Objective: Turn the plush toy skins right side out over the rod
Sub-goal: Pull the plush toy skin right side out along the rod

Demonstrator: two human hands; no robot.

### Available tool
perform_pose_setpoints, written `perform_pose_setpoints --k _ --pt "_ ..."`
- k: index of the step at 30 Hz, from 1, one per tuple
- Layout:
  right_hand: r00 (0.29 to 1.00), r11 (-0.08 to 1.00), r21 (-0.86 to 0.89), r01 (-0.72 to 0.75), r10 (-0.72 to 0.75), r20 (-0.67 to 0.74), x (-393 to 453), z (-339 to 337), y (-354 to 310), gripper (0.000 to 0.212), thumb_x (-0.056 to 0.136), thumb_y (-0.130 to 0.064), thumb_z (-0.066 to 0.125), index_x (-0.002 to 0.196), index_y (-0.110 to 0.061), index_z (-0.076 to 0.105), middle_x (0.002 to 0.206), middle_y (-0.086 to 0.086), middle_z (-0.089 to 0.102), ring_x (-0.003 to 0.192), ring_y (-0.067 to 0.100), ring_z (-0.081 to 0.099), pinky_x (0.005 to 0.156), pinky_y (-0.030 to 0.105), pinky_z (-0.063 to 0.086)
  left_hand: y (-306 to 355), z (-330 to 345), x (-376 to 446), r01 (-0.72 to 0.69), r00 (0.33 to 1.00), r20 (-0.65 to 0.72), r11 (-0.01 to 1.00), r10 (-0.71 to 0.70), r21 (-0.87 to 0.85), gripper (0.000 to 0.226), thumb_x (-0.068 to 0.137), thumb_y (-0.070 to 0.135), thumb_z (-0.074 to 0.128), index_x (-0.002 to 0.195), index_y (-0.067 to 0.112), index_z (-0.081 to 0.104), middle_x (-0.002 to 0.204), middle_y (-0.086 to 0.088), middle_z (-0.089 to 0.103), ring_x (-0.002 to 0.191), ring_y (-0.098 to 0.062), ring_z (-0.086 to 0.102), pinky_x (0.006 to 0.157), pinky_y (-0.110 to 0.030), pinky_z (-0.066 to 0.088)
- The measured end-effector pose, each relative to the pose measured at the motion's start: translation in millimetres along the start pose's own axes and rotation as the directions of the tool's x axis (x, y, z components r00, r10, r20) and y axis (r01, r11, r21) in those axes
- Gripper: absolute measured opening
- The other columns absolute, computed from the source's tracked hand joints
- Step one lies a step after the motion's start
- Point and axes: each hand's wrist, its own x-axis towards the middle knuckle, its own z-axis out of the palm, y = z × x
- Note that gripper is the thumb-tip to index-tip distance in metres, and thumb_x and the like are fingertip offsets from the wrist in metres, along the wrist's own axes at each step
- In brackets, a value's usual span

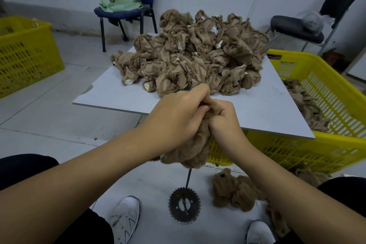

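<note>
Plush skin point(190, 150) sits bunched over the top of the thin rod point(188, 179), which rises from a toothed sprocket base point(184, 205) on the floor. The left hand point(176, 117) and right hand point(225, 119) both curl tightly around its upper end, fabric squeezed between their fingers.

Fuzzy brown plush skin point(190, 150), thin dark metal rod point(188, 179), slotted yellow plastic crate point(326, 93), smooth matt board point(122, 95).

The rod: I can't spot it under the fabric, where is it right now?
In the head view the rod stands low at centre, rising from the toothed gear base on the floor into the plush skin that both hands grip.
</note>
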Motion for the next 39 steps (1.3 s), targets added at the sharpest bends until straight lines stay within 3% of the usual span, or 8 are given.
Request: perform_pose_setpoints --k 9,15,22,25,28,31,35,39 --pt "1.000 1.000 -0.008 -0.002 0.002 -0.025 -2.1 6.4 7.7 0.024 0.070 0.030 0.040 0.077 0.019 0.059 0.076 0.034 0.059 0.075 0.025 0.059 0.064 0.035 0.046 -4.1 0.5 -4.6 0.011 1.000 0.007 0.996 -0.011 -0.085 0.013 0.094 0.008 0.053 0.084 0.010 0.046 0.068 -0.010 0.059 0.062 -0.030 0.058 0.055 -0.053 0.047" --pt "0.999 0.999 0.018 0.040 -0.041 0.033 -9.4 9.2 12.4 0.029 0.068 0.018 0.043 0.063 -0.007 0.056 0.058 -0.006 0.055 0.061 0.005 0.053 0.055 0.016 0.042 -6.2 6.9 -18.3 -0.008 0.998 -0.067 0.993 0.000 -0.118 0.015 0.095 0.003 0.056 0.082 0.004 0.049 0.068 -0.011 0.058 0.061 -0.031 0.058 0.055 -0.050 0.048" --pt "0.995 0.997 0.080 -0.016 0.008 0.100 -25.1 8.3 21.1 0.040 0.097 -0.004 0.049 0.064 -0.027 0.052 0.062 -0.016 0.055 0.060 -0.002 0.051 0.057 0.012 0.043 -6.3 19.5 -32.6 0.050 0.993 -0.097 0.979 -0.070 -0.199 0.018 0.099 0.010 0.052 0.083 0.006 0.047 0.070 -0.004 0.061 0.065 -0.020 0.062 0.058 -0.044 0.050" --pt "0.995 0.993 0.102 -0.065 0.056 0.088 -27.8 7.0 20.4 0.037 0.100 -0.009 0.052 0.065 -0.023 0.052 0.063 -0.013 0.058 0.062 0.001 0.054 0.058 0.015 0.045 -5.4 25.0 -36.0 0.138 0.982 -0.088 0.947 -0.170 -0.289 0.013 0.098 0.011 0.053 0.089 0.002 0.052 0.072 -0.002 0.063 0.070 -0.016 0.064 0.063 -0.044 0.053" --pt "0.995 0.992 0.097 -0.075 0.068 0.071 -26.4 7.7 17.8 0.025 0.093 -0.002 0.053 0.068 -0.008 0.055 0.067 -0.002 0.059 0.066 0.009 0.056 0.060 0.021 0.047 -6.3 20.4 -34.2 0.178 0.975 -0.057 0.913 -0.214 -0.368 0.007 0.097 0.012 0.054 0.101 0.014 0.059 0.076 0.002 0.065 0.074 -0.011 0.067 0.068 -0.038 0.056" --pt "0.998 0.999 0.022 -0.024 0.023 0.055 -23.3 5.5 10.3 0.033 0.081 0.014 0.048 0.066 -0.012 0.062 0.066 -0.005 0.063 0.067 0.008 0.058 0.061 0.023 0.047 -8.9 11.7 -31.3 0.146 0.987 -0.021 0.933 -0.162 -0.329 0.013 0.097 0.010 0.053 0.104 0.019 0.059 0.080 0.002 0.064 0.076 -0.010 0.065 0.069 -0.034 0.055" --pt "0.994 0.994 -0.035 0.103 -0.102 0.031 -17.6 4.7 -0.7 0.055 0.073 0.016 0.046 0.068 -0.034 0.067 0.067 -0.011 0.065 0.068 0.003 0.060 0.060 0.017 0.046 -2.2 8.1 -28.0 -0.041 0.992 -0.122 0.994 0.028 -0.102 0.013 0.097 0.003 0.053 0.103 0.002 0.065 0.091 -0.007 0.068 0.081 -0.019 0.061 0.073 -0.036 0.048" --pt "0.987 0.981 -0.114 0.158 -0.160 -0.009 -12.4 6.0 -0.4 0.036 0.076 0.013 0.047 0.084 -0.011 0.073 0.083 0.002 0.073 0.084 0.019 0.070 0.071 0.030 0.057 1.2 9.6 -22.1 -0.239 0.967 -0.073 0.968 0.245 0.077 0.025 0.097 0.002 0.043 0.097 -0.001 0.068 0.087 -0.013 0.068 0.072 -0.032 0.060 0.067 -0.045 0.046"
